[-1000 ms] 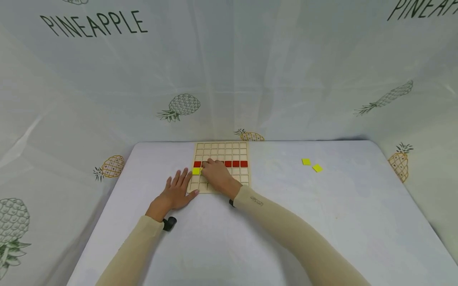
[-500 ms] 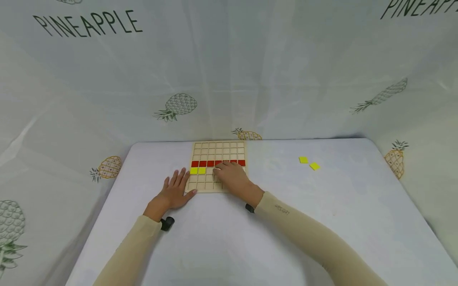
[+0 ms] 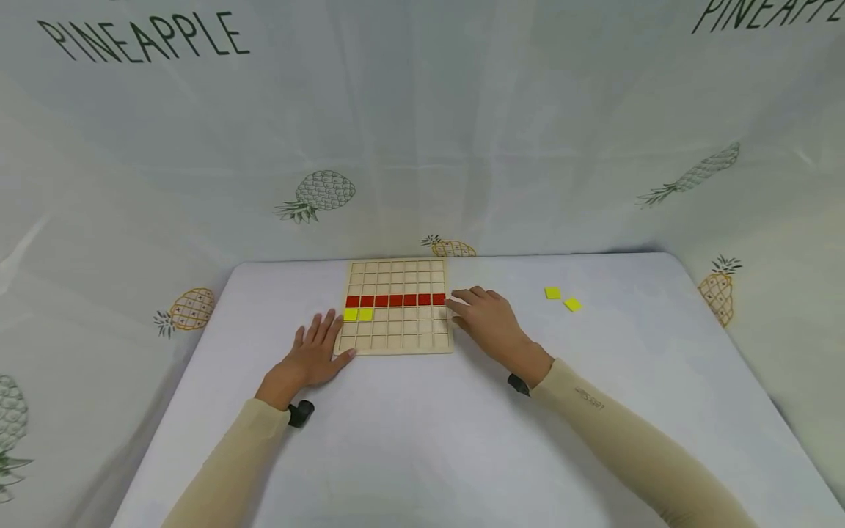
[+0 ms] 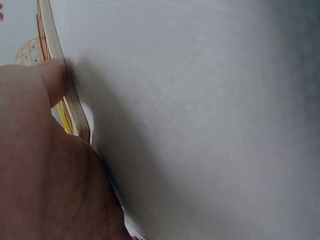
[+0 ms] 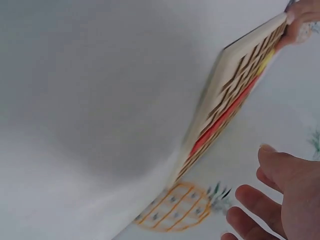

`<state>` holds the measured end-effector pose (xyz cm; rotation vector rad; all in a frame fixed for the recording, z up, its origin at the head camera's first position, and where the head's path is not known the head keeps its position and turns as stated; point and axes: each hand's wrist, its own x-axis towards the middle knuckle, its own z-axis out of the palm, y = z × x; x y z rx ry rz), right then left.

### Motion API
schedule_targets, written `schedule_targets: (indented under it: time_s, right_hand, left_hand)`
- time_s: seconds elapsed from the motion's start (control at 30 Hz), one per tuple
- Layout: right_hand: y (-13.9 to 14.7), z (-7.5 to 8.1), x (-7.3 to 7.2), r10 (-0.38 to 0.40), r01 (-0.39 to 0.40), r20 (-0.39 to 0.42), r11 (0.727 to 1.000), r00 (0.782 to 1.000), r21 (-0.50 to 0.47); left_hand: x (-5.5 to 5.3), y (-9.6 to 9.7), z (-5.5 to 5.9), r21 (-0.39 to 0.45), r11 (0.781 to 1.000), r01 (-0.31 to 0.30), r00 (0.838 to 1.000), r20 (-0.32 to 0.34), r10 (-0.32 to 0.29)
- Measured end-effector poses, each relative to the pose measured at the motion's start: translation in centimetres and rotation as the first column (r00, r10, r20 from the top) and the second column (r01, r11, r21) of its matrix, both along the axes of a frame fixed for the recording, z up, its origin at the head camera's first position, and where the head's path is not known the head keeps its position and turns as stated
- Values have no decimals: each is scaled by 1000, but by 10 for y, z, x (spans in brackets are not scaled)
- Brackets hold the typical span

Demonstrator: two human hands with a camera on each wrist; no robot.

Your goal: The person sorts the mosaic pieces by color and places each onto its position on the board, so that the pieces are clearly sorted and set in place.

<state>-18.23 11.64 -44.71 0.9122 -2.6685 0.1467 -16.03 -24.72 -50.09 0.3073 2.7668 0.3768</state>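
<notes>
A pale wooden grid board (image 3: 396, 343) lies flat near the table's back edge. One full row of its cells holds red tiles (image 3: 396, 300); below that row, two yellow tiles (image 3: 359, 314) fill the leftmost cells. My left hand (image 3: 310, 359) rests spread at the board's left side, its thumb at the near left corner; in the left wrist view a digit touches the board's edge (image 4: 75, 112). Just off the board's right side is my right hand (image 3: 491, 326), raised over the table with loosely bent fingers. The right wrist view shows nothing between those fingers (image 5: 257, 200).
Two loose yellow tiles (image 3: 552, 292) lie on the white table (image 3: 409, 455) to the right of my right hand. Behind the table hangs a pale curtain (image 3: 462, 132) printed with pineapples. Each wrist wears a dark camera (image 3: 301, 413).
A second yellow tile now shows beside the first, where my right hand was. The right hand has moved right, off the board. My left hand has stayed at the board's left side.
</notes>
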Motion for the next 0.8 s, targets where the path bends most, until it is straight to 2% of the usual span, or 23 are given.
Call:
schedule_targets:
  time_s: [0.23, 0.47, 0.8]
  right_hand:
    - [46, -5, 3, -54, 54, 1, 999, 999, -2]
    - [96, -16, 2, -79, 78, -47, 997, 996, -21]
    - [157, -22, 0, -228, 228, -7, 974, 974, 1]
  left_hand:
    - [-1, -1, -1, 0, 1000, -1, 1000, -1, 1]
    - [1, 0, 1, 17, 1000, 4, 1000, -5, -3]
    - [2, 1, 3, 32, 999, 3, 1000, -5, -3]
